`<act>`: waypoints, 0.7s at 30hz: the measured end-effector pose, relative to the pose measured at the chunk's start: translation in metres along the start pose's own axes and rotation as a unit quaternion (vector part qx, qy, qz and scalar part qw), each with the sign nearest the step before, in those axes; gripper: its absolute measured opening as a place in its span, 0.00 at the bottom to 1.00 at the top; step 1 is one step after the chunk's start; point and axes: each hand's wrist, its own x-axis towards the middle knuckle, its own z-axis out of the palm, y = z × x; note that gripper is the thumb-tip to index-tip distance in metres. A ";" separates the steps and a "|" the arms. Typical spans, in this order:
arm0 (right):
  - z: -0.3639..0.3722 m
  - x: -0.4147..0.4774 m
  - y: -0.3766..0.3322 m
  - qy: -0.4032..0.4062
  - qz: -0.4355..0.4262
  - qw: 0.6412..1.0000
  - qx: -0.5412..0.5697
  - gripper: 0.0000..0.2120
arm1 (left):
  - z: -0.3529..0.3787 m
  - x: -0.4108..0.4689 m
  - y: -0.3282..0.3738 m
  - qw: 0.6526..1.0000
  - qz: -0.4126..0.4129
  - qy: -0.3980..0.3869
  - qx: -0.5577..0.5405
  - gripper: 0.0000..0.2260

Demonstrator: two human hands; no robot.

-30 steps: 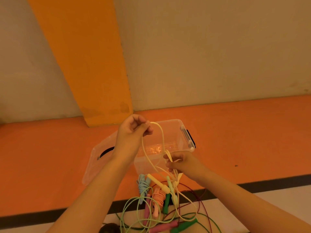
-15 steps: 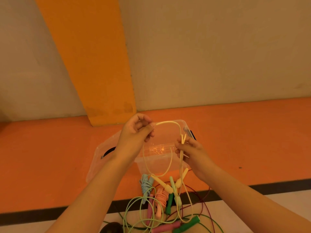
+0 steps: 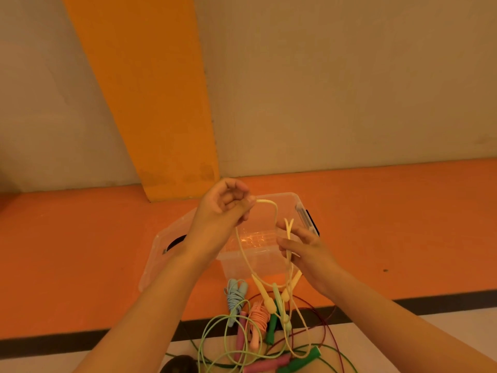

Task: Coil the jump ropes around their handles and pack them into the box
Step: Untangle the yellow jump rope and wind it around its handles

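One clear box [image 3: 243, 265] sits on the orange floor [image 3: 80, 251], its long axis running left to right. Above it, the left hand [image 3: 223, 208] and right hand [image 3: 304, 246] each pinch one yellow rope [image 3: 274, 214] with curled fingers. Its two handles [image 3: 266, 297] hang pointing down.

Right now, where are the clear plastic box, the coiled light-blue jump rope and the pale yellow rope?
clear plastic box [image 3: 285, 195], head view, far rim.
coiled light-blue jump rope [image 3: 233, 295], head view, wound middle.
pale yellow rope [image 3: 275, 214], head view, upper bend.
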 end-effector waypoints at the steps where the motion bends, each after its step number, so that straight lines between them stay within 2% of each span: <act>1: 0.002 0.000 0.001 0.000 0.000 1.000 -0.002 0.15 | 0.000 0.000 0.000 1.000 0.000 -0.002 -0.001 0.07; 8: 0.003 0.000 -0.001 0.013 -0.018 0.999 -0.036 0.12 | -0.003 0.002 -0.003 1.000 0.005 -0.001 0.023 0.07; 11: 0.004 -0.001 -0.006 0.004 -0.014 0.999 -0.038 0.12 | -0.008 0.003 -0.008 0.995 0.029 0.017 0.096 0.08; 14: 0.006 -0.002 -0.017 -0.009 -0.015 1.000 -0.005 0.09 | -0.010 0.002 -0.012 0.976 0.069 0.016 0.207 0.11; 16: 0.008 -0.001 -0.027 -0.023 -0.020 0.999 0.016 0.07 | -0.007 0.000 -0.012 0.966 0.083 0.019 0.242 0.10; 18: 0.011 0.000 -0.035 -0.036 -0.027 0.998 0.049 0.05 | -0.002 -0.002 -0.015 0.966 0.060 -0.002 0.250 0.08; 21: 0.020 -0.001 -0.042 -0.066 -0.039 0.993 0.084 0.05 | 0.009 -0.005 -0.029 0.953 -0.007 -0.088 0.289 0.05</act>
